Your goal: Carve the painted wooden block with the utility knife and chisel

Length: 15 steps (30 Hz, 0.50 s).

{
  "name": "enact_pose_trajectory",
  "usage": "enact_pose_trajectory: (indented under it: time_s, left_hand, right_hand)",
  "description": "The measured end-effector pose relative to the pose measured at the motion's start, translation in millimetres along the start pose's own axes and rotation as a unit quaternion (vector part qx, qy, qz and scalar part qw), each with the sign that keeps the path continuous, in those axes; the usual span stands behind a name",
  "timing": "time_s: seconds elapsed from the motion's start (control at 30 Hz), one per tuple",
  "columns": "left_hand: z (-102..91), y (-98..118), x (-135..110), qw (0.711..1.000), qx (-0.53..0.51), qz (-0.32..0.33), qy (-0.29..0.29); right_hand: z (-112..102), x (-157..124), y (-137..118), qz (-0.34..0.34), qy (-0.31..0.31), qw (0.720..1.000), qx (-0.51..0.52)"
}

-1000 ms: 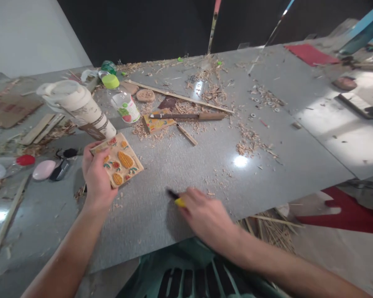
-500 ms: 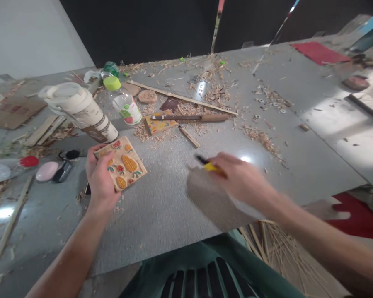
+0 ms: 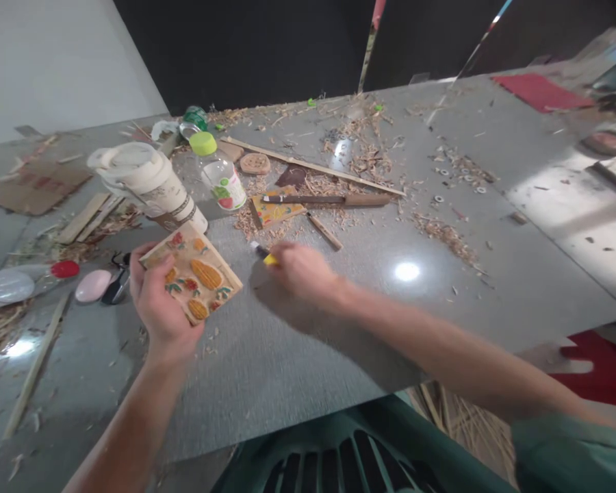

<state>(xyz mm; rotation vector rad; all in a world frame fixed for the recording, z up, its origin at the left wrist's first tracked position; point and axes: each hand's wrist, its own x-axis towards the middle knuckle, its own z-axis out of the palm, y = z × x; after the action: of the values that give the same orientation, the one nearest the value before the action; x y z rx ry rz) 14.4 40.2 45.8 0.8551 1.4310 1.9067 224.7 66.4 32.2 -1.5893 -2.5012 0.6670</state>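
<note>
My left hand (image 3: 161,298) grips a square carved wooden tile (image 3: 198,274) by its left side, thumb on its face. Painted orange pods, red flowers and green leaves stand out on the tile, which is tilted up toward me. My right hand (image 3: 305,270) is closed round a slim yellow tool (image 3: 270,259) with a black front and a pale tip; motion blur hides its exact kind. The tip points left at the tile, a short gap away. Beyond it, a long knife-like tool with a wooden handle (image 3: 367,200) lies across a second painted wooden piece (image 3: 274,213).
Behind the tile stand a cream lidded tumbler (image 3: 157,185) and a clear bottle with a lime cap (image 3: 220,178). A short wooden stick (image 3: 324,231) and a long thin strip (image 3: 313,166) lie among wood shavings. A pink oval object (image 3: 93,285) is at the left.
My right hand has swung left with the yellow tool, closer to the tile. My left hand still holds the tile. The whole view has shifted slightly.
</note>
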Motion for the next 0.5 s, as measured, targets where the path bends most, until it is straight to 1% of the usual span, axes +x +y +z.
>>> enact_pose_trajectory:
  time_s: [0.1,0.17,0.2,0.23,0.3,0.4,0.43,0.5]
  left_hand:
    - [2.2,-0.4,-8.4,0.997,0.031,-0.051,-0.046]
    - [1.5,-2.0,-16.3,0.989,0.065,-0.089,-0.094]
    - [0.7,-3.7,-20.5,0.983,0.083,-0.105,-0.124]
    - [-0.1,-6.0,-24.7,0.975,0.102,-0.117,-0.156]
    - [-0.7,-11.9,-32.7,0.953,0.148,-0.127,-0.230]
    - [4.7,-19.9,-42.1,0.909,0.230,-0.112,-0.329]
    - [8.1,-20.9,-44.0,0.896,0.258,-0.098,-0.348]
    - [14.5,-18.0,-46.2,0.882,0.306,-0.060,-0.353]
  right_hand:
    - [-38.4,1.1,60.2,0.069,0.059,0.996,-0.008]
    - [-54.8,-9.1,91.3,0.089,0.090,0.992,0.004]
    - [-58.7,-16.2,102.7,0.092,0.103,0.990,0.016]
    - [-59.8,-23.7,111.4,0.093,0.117,0.988,0.035]
    - [-55.2,-36.7,122.8,0.087,0.144,0.982,0.084]
    - [-40.3,-45.6,130.6,0.080,0.192,0.964,0.166]
    - [-35.6,-45.9,131.9,0.080,0.209,0.956,0.190]
    - [-28.4,-44.7,133.1,0.083,0.236,0.940,0.232]
